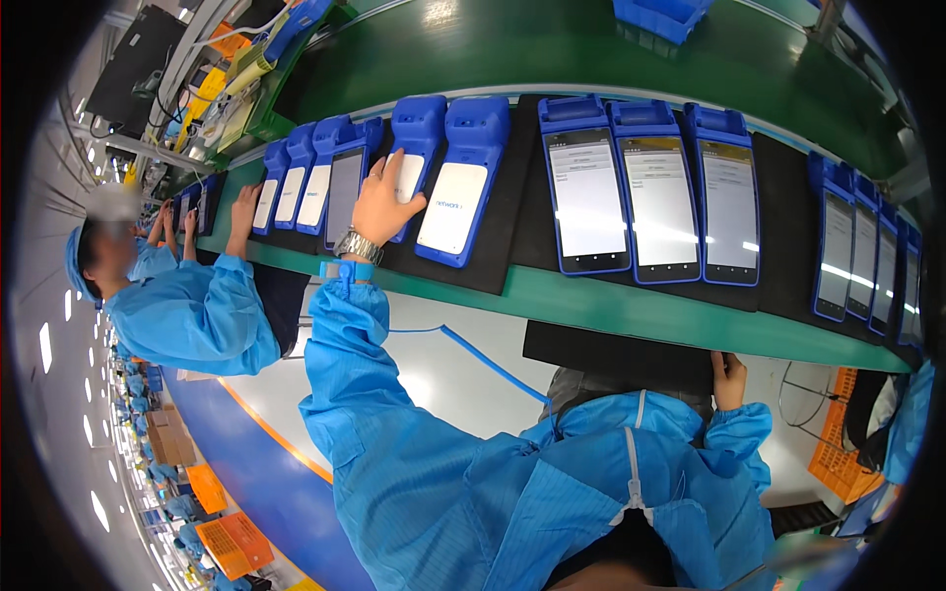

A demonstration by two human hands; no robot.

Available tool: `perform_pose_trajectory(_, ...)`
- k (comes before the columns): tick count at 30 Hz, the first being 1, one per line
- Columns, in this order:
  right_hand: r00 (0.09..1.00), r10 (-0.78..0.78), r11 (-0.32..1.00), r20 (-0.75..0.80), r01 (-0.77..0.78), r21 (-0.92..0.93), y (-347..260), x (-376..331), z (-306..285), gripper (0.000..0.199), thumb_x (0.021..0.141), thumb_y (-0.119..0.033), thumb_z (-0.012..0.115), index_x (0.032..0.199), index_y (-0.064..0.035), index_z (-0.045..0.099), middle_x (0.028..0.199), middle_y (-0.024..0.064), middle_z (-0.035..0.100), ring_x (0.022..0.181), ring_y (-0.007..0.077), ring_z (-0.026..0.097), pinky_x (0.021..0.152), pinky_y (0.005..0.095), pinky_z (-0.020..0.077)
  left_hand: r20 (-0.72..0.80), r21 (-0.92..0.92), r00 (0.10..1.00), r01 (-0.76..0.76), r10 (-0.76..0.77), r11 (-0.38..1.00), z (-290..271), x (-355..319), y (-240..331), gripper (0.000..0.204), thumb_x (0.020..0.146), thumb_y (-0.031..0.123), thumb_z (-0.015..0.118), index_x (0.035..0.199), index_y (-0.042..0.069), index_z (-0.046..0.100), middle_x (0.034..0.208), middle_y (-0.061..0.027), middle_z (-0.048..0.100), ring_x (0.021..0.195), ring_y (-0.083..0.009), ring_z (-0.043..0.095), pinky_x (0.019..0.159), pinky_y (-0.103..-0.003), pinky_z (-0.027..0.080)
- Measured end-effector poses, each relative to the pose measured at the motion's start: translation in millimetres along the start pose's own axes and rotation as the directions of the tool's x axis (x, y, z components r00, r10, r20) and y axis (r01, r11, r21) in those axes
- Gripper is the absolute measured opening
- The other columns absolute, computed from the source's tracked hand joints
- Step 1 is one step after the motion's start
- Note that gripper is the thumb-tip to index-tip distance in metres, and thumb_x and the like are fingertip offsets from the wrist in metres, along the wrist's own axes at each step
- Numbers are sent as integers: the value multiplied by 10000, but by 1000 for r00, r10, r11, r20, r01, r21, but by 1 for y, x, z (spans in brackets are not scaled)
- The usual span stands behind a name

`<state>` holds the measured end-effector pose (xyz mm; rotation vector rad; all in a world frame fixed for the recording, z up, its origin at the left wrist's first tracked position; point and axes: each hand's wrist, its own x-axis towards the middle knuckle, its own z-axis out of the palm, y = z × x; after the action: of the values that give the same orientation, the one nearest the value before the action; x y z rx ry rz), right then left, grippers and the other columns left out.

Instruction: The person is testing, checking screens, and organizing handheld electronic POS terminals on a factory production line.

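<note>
Blue handheld terminal [412, 163], head view: lies flat on black mat [512, 222] in a row w/ others; left hand [382, 209] rests on its screen, fingers spread flat, gripping nothing. Prob. rigid, fairly light, glass fragile, so take by side edges. Right hand [729, 379] at bench edge [631, 313], fingers curled, grip unclear.

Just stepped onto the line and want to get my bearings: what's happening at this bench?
A person in a blue coat rests the left hand on the screen of a blue handheld terminal, one of a row lying on a black mat. The right hand grips the bench edge. A co-worker touches other units beside them.
</note>
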<state>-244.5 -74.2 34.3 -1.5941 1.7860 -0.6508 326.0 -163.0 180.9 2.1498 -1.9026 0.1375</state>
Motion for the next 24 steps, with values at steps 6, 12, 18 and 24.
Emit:
perform_pose_trajectory(6, 999, 29, 1000, 31, -29, 3, 6, 0, 0, 331, 854, -272, 537, 908, 51, 591, 666, 208, 586, 552, 269, 560, 519, 340, 421, 30, -224, 990, 138, -135, 965, -10, 11, 1, 697, 628, 327, 677, 1231, 69, 441, 1015, -212, 573, 866, -346, 582, 765, -389, 472)
perform_pose_trajectory(12, 1000, -20, 1000, -6, 20, 17, 9, 3, 4, 325, 851, -267, 539, 900, 48, 597, 625, 216, 574, 526, 292, 558, 518, 352, 417, 626, -780, 760, 613, -177, -129, -21, 11, -36, 546, 817, 371, 439, 1218, 1, 415, 1095, -171, 547, 860, -225, 590, 755, -318, 492)
perform_pose_trajectory(18, 1000, -2, 1000, -8, 2, -2, 13, 3, 7, 345, 849, -283, 541, 861, 56, 599, 607, 209, 566, 503, 290, 546, 497, 358, 400, 409, -874, 838, 474, -362, 108, -16, 17, -26, 419, 893, 259, 378, 1237, 26, 429, 1161, -103, 530, 1033, -194, 515, 891, -305, 403)
perform_pose_trajectory(24, 1000, 4, 1000, -12, -4, 6, 12, 3, 8, 352, 848, -282, 544, 836, 66, 598, 576, 205, 552, 477, 282, 532, 478, 360, 392, 109, -717, 808, 468, -579, 517, 0, 33, -24, 536, 806, 326, 563, 1179, -50, 483, 1134, -171, 547, 1020, -233, 527, 843, -287, 405)
